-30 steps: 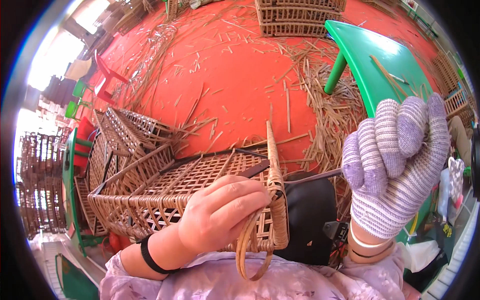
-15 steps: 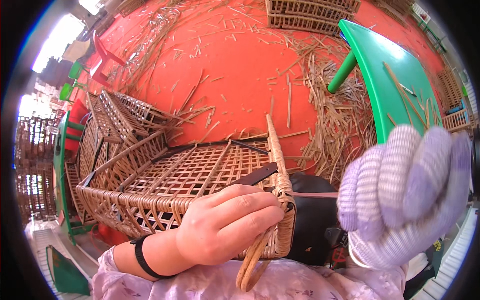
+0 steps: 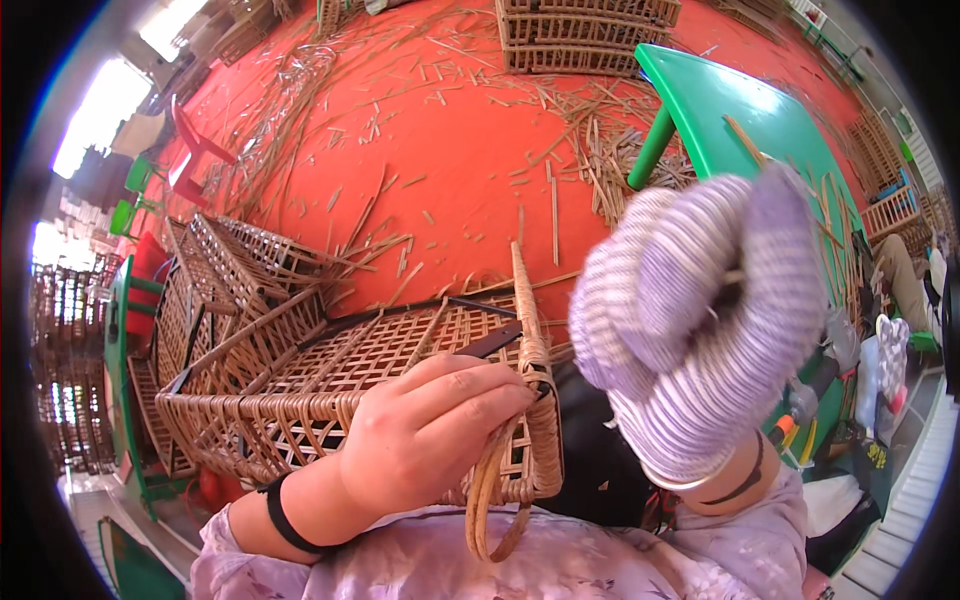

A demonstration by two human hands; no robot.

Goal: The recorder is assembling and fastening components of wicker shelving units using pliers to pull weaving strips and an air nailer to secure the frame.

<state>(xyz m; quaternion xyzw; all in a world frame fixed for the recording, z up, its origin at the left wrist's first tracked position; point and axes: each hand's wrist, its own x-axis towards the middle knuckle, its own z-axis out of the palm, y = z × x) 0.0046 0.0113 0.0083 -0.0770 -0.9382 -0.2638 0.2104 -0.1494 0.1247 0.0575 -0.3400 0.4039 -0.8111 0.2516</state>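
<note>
A woven wicker basket (image 3: pixel 390 350) lies across my lap, its wrapped corner post (image 3: pixel 537 400) pointing away from me. My left hand (image 3: pixel 430 425), bare with a black wristband, is closed on the basket's corner. Under its fingers hangs a loop of tan cane (image 3: pixel 485 500). A dark flat strip (image 3: pixel 490 341) sticks out beyond the knuckles. My right hand (image 3: pixel 690 330), in a striped lilac and white knit glove, is raised right of the corner with fingers curled. A pale bit of cane strip shows inside the curl; most of it is hidden.
Stacked wicker pieces (image 3: pixel 225 270) adjoin the basket at left. A green table (image 3: pixel 760 120) with cane strips on it stands at right. Cane offcuts (image 3: pixel 605 165) litter the red floor (image 3: pixel 450 200). More crates (image 3: pixel 585 35) stand at the back; a red stool (image 3: pixel 190 160) is far left.
My right hand has moved left and up, nearer the basket corner. The strip stretched from the corner to the glove no longer shows. My left hand keeps its grip; the view has shifted slightly.
</note>
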